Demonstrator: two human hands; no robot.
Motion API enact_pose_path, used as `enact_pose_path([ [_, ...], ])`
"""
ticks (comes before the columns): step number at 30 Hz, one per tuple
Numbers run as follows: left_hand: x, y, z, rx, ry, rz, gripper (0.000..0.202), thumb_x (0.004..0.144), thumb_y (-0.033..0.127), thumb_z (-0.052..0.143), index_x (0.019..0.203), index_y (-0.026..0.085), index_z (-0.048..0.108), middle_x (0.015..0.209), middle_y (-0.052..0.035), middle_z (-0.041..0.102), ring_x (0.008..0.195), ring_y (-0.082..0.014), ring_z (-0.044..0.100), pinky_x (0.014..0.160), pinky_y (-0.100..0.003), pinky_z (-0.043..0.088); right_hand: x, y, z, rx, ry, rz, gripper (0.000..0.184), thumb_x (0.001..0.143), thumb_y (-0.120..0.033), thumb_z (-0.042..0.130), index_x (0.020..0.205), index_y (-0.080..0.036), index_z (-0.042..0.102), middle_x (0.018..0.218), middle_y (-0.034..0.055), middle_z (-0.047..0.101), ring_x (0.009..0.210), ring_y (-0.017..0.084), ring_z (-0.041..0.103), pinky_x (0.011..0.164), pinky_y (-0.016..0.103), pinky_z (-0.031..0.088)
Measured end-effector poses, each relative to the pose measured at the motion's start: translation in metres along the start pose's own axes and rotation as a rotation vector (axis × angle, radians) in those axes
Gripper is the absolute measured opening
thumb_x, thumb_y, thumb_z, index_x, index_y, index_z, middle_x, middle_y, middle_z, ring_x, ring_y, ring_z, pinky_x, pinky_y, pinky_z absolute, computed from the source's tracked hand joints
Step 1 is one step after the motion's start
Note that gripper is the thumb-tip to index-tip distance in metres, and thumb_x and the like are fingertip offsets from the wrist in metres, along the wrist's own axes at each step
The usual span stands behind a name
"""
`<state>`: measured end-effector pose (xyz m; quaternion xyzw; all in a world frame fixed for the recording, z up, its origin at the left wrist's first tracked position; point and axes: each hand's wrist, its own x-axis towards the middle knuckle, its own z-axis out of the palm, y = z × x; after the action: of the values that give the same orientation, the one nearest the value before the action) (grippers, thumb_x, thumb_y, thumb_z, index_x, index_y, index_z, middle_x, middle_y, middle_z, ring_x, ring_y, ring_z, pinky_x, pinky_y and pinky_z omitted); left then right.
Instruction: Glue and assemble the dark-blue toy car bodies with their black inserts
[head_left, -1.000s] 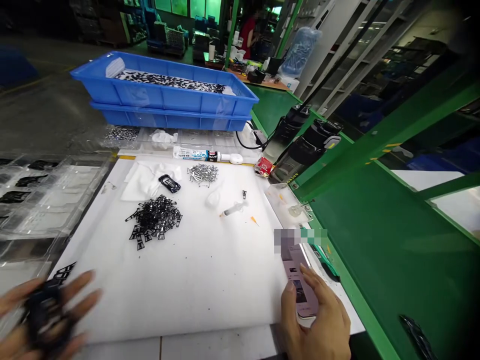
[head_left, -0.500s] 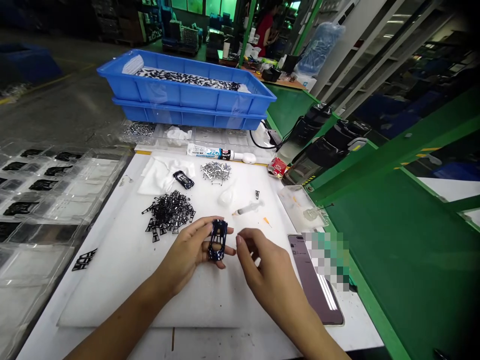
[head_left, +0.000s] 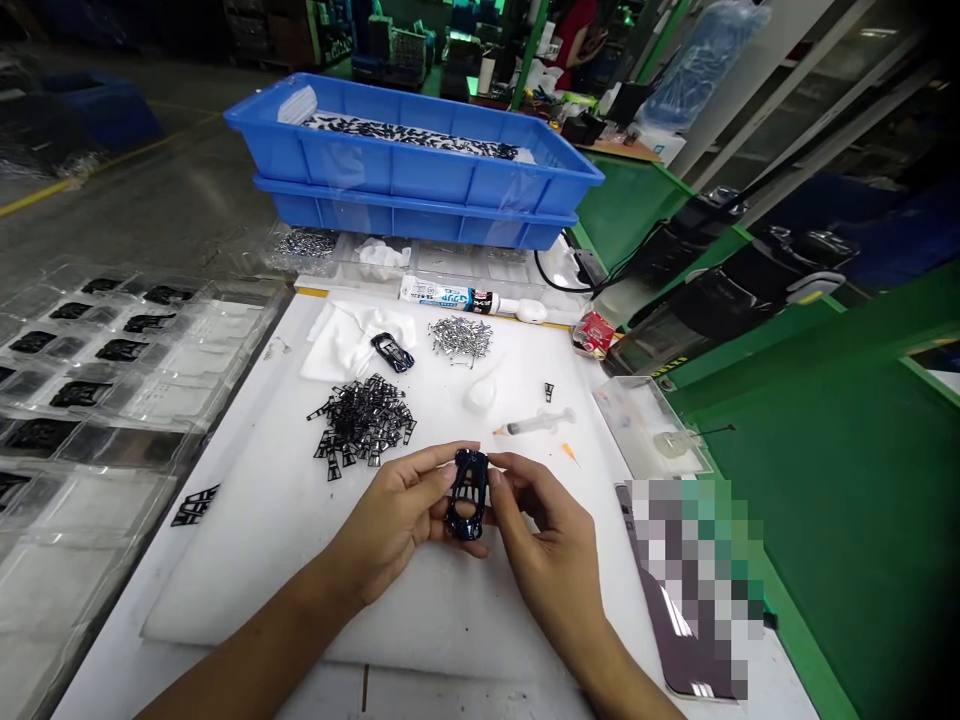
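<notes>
A small dark-blue toy car body (head_left: 468,493) is held over the white foam mat (head_left: 300,520) by both hands. My left hand (head_left: 401,520) grips its left side with fingers curled around it. My right hand (head_left: 540,530) pinches its right edge with thumb and fingertips. Just beyond the hands lies a pile of small black plastic parts (head_left: 364,425). A second dark car body (head_left: 392,351) rests on a white cloth farther back. A syringe (head_left: 534,424) lies to the right of the pile.
A heap of small metal screws (head_left: 459,338) and a glue tube (head_left: 457,297) lie at the mat's far edge. Two stacked blue bins (head_left: 420,175) stand behind. Clear blister trays (head_left: 90,370) with black parts fill the left. A phone (head_left: 675,600) lies at right, beside the green bench (head_left: 825,500).
My right hand has closed in and taken hold of the car body's right side. Both hands with the car sit slightly lower and to the right in view as the camera shifted.
</notes>
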<state>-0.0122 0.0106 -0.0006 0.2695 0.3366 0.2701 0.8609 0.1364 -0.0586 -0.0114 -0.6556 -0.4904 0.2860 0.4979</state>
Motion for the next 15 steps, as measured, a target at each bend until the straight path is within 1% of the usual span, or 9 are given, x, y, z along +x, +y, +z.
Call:
enact_pose_path([
  [4, 0.000, 0.000, -0.001, 0.008, -0.011, 0.003, 0.033, 0.094, 0.022, 0.058, 0.127, 0.017, 0.065, 0.098, -0.0099, 0.066, 0.080, -0.0178, 0.064, 0.068, -0.042, 0.063, 0.001, 0.000, 0.001, 0.006, 0.003, -0.004, 0.022, 0.095, -0.036, 0.059, 0.111, -0.022, 0.066, 0.089, 0.0033, 0.070, 0.072, 0.015, 0.068, 0.066, 0.029, 0.062],
  [7, -0.001, 0.001, 0.001, 0.013, -0.013, 0.007, 0.032, 0.095, 0.022, 0.057, 0.125, 0.016, 0.064, 0.098, -0.0099, 0.067, 0.080, -0.0185, 0.066, 0.067, -0.041, 0.062, 0.002, 0.002, 0.001, -0.019, 0.005, -0.022, 0.021, 0.095, -0.034, 0.059, 0.110, -0.022, 0.067, 0.089, 0.0030, 0.071, 0.069, 0.015, 0.067, 0.064, 0.028, 0.061],
  [10, -0.001, 0.002, 0.003, 0.014, -0.029, 0.010, 0.031, 0.095, 0.023, 0.055, 0.124, 0.015, 0.063, 0.106, -0.0133, 0.068, 0.083, -0.0222, 0.070, 0.066, -0.039, 0.061, -0.001, 0.002, 0.001, -0.068, 0.033, -0.059, 0.022, 0.096, -0.031, 0.057, 0.113, -0.022, 0.066, 0.094, 0.0044, 0.070, 0.073, 0.015, 0.067, 0.068, 0.028, 0.060],
  [12, -0.001, 0.002, 0.003, 0.032, -0.026, 0.024, 0.032, 0.096, 0.025, 0.053, 0.126, 0.016, 0.061, 0.113, -0.0144, 0.067, 0.084, -0.0236, 0.071, 0.062, -0.034, 0.058, -0.006, -0.003, -0.004, -0.142, 0.123, -0.142, 0.023, 0.097, -0.026, 0.055, 0.117, -0.021, 0.064, 0.096, 0.0050, 0.068, 0.077, 0.015, 0.066, 0.072, 0.030, 0.057],
  [13, -0.001, 0.001, 0.002, 0.061, -0.011, 0.038, 0.034, 0.096, 0.027, 0.052, 0.128, 0.018, 0.060, 0.111, -0.0131, 0.068, 0.083, -0.0228, 0.071, 0.060, -0.031, 0.055, -0.009, -0.009, -0.008, -0.185, 0.193, -0.202, 0.024, 0.097, -0.024, 0.054, 0.118, -0.021, 0.064, 0.095, 0.0046, 0.066, 0.076, 0.014, 0.065, 0.071, 0.029, 0.056],
  [14, -0.001, 0.000, 0.002, 0.098, 0.009, 0.053, 0.035, 0.097, 0.030, 0.052, 0.129, 0.019, 0.060, 0.103, -0.0109, 0.069, 0.079, -0.0209, 0.070, 0.057, -0.027, 0.052, -0.011, -0.017, -0.014, -0.222, 0.275, -0.268, 0.024, 0.096, -0.022, 0.054, 0.118, -0.021, 0.063, 0.091, 0.0038, 0.064, 0.074, 0.014, 0.064, 0.069, 0.029, 0.054],
  [15, 0.000, -0.001, 0.002, 0.142, 0.028, 0.066, 0.036, 0.097, 0.033, 0.052, 0.129, 0.020, 0.061, 0.091, -0.0080, 0.069, 0.073, -0.0181, 0.068, 0.054, -0.025, 0.047, -0.011, -0.027, -0.023, -0.250, 0.372, -0.320, 0.024, 0.096, -0.020, 0.055, 0.118, -0.021, 0.064, 0.086, 0.0027, 0.062, 0.071, 0.013, 0.062, 0.065, 0.028, 0.052],
])
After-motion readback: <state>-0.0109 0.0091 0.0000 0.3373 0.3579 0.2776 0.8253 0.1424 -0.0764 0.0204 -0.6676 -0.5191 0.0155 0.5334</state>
